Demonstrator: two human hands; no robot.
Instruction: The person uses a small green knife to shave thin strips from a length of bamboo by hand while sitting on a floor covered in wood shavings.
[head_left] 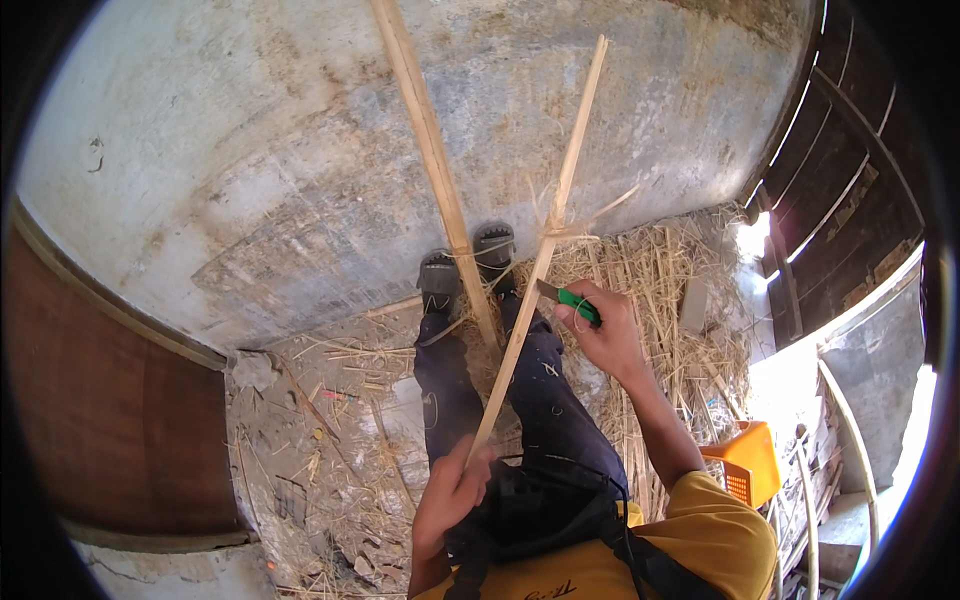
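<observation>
My left hand (455,497) is closed around the lower end of a long, pale bamboo strip (517,343), slightly blurred there. The strip slants away across my legs, its far end in front of the wall. Partway up it, thin curled shavings (560,232) stick out on both sides. My right hand (607,335) grips a green-handled utility knife (580,306). Its dark blade lies at the strip's right edge; whether it cuts in, I cannot tell. Left of the strip, a thicker wooden pole (430,150) stands tilted, passing between my shoes (440,278).
A stained wall (300,180) rises just beyond my feet. Straw-like shavings (655,300) cover the ground, thickest at the right. An orange plastic stool or basket (755,465) is beside my right elbow. A brown wooden panel (110,390) stands at the left, and dark boards (850,170) at the right.
</observation>
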